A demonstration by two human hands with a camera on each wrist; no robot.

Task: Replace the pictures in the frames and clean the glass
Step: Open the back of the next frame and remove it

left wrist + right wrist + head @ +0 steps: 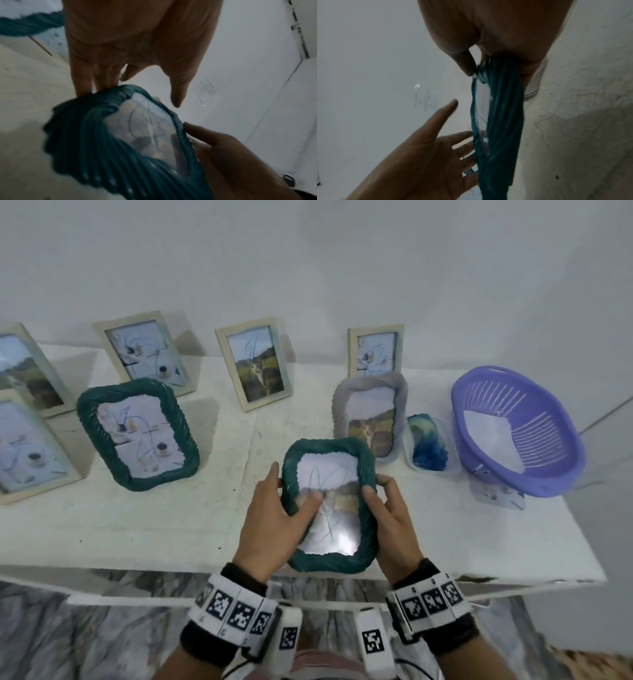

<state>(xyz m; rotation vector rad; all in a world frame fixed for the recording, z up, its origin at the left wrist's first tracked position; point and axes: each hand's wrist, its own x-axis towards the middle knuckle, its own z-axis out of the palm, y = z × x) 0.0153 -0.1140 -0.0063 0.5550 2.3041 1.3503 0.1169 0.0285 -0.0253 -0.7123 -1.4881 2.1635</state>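
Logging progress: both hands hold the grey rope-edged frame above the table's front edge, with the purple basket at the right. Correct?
Not quite: the held frame is dark green, as the head view shows; the grey frame stands behind it. Left hand, right hand, purple basket are as stated.

left hand point(274, 522), right hand point(390, 525), both gripping

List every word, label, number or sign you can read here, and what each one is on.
No readable words or numbers anywhere.
Wrist bands: black-and-white square marker codes only, no letters.
Paper sheet on the wall: rows of print, too small and blurred to read.
Held green frame: blue pen scribbles on its glass, not writing.
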